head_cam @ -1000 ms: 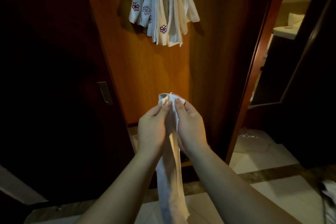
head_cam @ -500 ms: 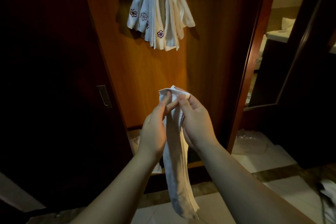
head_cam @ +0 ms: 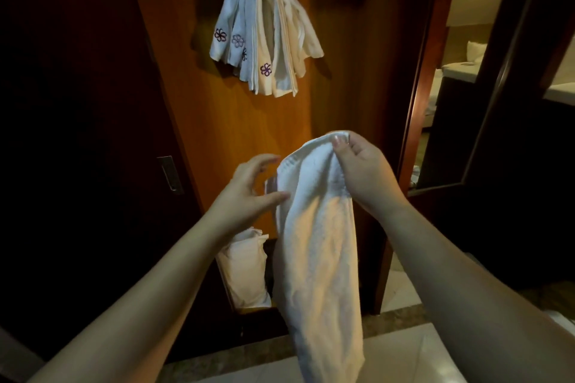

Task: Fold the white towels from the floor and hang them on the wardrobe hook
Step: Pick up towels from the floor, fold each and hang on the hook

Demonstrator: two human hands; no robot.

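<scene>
Towel [head_cam: 317, 242] hanging between hands [head_cam: 362, 169]

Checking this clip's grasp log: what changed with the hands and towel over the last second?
The left hand let go of the towel's top edge and moved out to the left, fingers open beside the cloth. The right hand kept its pinch, and the white towel spread wider. The hung towels stayed put.

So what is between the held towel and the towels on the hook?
Head view: only bare wardrobe panel between the held towel and the hung towels.
</scene>
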